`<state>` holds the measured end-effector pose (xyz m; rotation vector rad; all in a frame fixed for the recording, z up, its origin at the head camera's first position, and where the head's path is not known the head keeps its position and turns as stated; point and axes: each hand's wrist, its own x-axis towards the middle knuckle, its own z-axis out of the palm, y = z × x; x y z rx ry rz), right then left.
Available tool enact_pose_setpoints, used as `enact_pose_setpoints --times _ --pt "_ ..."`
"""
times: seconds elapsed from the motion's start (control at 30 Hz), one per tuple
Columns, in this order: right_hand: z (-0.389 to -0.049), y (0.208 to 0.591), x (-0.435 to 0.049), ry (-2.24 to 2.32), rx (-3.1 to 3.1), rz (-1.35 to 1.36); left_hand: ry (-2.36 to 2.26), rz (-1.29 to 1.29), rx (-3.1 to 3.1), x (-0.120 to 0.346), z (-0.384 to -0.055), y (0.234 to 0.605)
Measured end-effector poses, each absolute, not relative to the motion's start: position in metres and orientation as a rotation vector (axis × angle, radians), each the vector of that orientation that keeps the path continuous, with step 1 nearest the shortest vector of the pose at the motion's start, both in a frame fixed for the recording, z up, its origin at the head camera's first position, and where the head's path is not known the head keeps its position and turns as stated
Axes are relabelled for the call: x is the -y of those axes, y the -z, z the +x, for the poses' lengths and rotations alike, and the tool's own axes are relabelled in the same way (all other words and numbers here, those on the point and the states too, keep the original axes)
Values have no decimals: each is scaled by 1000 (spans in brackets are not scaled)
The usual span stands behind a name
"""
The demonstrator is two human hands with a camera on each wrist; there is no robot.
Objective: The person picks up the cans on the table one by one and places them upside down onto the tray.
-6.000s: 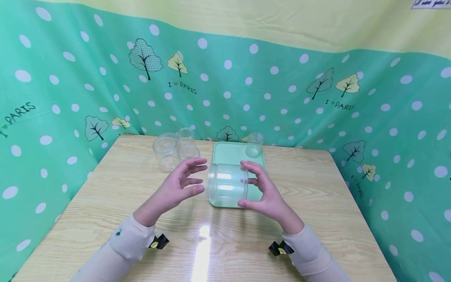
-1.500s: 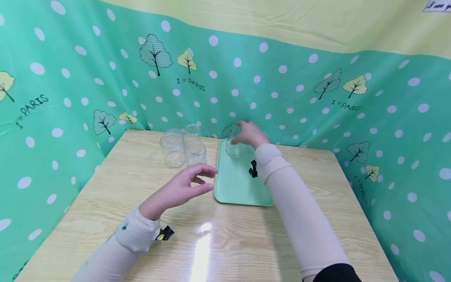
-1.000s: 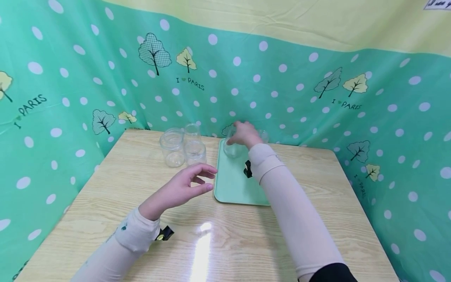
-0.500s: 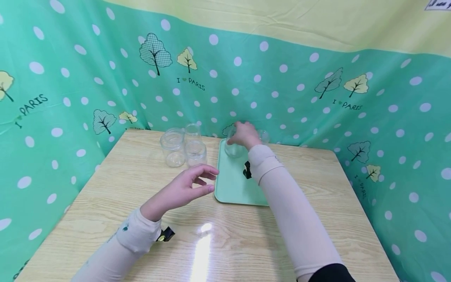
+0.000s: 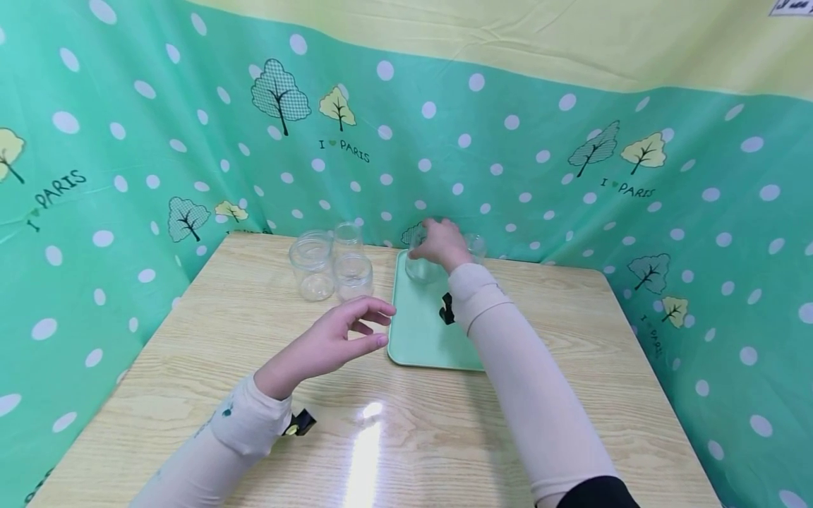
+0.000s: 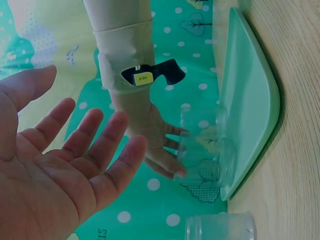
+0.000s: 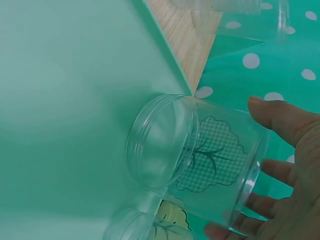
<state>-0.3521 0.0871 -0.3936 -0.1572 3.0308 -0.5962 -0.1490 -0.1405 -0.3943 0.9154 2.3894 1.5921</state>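
Note:
At the far left corner of the green tray (image 5: 432,339), a clear jar (image 7: 215,160) stands upside down, its threaded mouth toward the tray. My right hand (image 5: 441,243) grips this jar round its base end, thumb on one side and fingers on the other. In the head view, the hand covers part of the jar. Over the table by the tray's left edge hovers my left hand (image 5: 330,335), holding nothing, its fingers loosely bent. The left wrist view shows its palm (image 6: 55,185) facing the tray.
A smaller clear jar (image 5: 476,247) is just right of the gripped one. Left of the tray, a wide jar (image 5: 311,271), a short jar (image 5: 353,276) and a narrow jar (image 5: 347,236) stand close together. A polka-dot curtain (image 5: 483,162) hangs behind the wooden table (image 5: 254,339).
Six seconds ago both hands were at the jar, held sideways above the tray. Since then my right hand has carried it to the tray's back left; over the last second it hardly moves.

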Motion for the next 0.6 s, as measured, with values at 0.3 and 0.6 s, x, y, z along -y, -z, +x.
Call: enact_pose_setpoints --times 0.3,0.6 --pt "-354 399 -86 585 -3055 -177 -1593 916 -2386 141 -149 394" --pt "-358 403 -86 613 -3057 -163 -1598 932 -2380 142 -150 396"
